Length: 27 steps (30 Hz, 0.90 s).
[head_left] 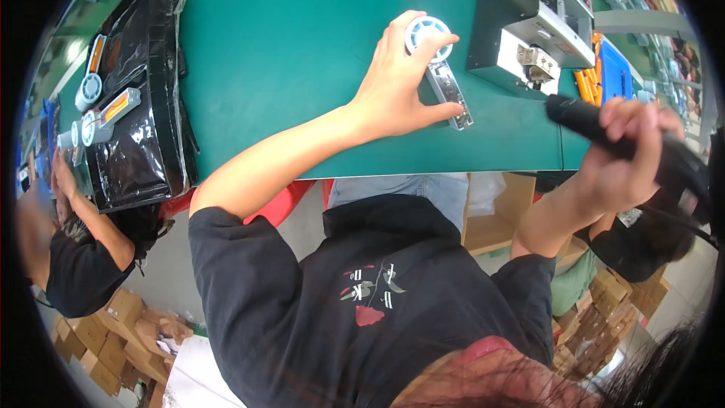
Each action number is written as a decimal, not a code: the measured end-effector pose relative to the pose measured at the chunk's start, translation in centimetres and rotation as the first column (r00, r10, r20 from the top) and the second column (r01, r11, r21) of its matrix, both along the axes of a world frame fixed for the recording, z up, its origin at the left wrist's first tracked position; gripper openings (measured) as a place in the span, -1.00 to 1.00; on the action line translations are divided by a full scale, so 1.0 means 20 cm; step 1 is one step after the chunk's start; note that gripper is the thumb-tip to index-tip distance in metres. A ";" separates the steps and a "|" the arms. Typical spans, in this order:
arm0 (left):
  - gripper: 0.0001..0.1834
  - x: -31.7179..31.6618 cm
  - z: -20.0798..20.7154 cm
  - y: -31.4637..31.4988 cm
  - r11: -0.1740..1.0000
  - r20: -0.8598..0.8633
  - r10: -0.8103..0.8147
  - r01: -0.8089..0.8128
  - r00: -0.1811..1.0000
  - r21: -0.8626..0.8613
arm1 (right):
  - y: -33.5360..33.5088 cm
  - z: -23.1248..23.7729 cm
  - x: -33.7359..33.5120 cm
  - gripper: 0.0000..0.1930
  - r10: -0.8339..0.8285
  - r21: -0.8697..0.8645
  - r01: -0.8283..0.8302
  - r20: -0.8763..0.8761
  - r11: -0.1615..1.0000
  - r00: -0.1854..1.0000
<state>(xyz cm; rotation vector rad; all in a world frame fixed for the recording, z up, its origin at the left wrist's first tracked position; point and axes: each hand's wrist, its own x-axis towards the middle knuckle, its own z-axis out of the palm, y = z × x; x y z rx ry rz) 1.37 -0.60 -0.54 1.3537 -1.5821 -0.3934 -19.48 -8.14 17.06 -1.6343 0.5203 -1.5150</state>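
head view: the left hand point(396, 83) grasps a small fan point(447, 85) by head and handle on the green table point(264, 45); the right hand point(630, 136) clenches a blurred black tool point(578, 117). keeping the fan flat and steady probably serves best. two orange-striped fans point(117, 107) rest on a black plastic-covered container point(140, 162); i cannot tell its contents.

Cardboard boxes point(124, 306) stacked lower left, more piled lower right. Red seat point(282, 204) partly hidden below green table point(257, 68) edge.
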 end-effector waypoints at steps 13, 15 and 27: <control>0.04 0.00 0.01 0.00 1.000 0.017 -0.010 0.010 1.000 0.009 | -0.09 -0.02 0.04 -0.88 -0.057 0.229 0.061 -0.023 0.972 0.998; 0.05 0.00 0.01 0.00 1.000 0.017 -0.008 0.008 1.000 0.006 | 0.01 -0.06 0.04 -0.87 -0.019 0.282 0.022 -0.013 0.959 1.000; 0.06 -0.01 0.00 -0.01 1.000 0.033 0.005 -0.005 0.999 0.013 | 0.12 -0.13 0.08 -0.82 0.046 0.267 -0.049 0.018 0.962 0.999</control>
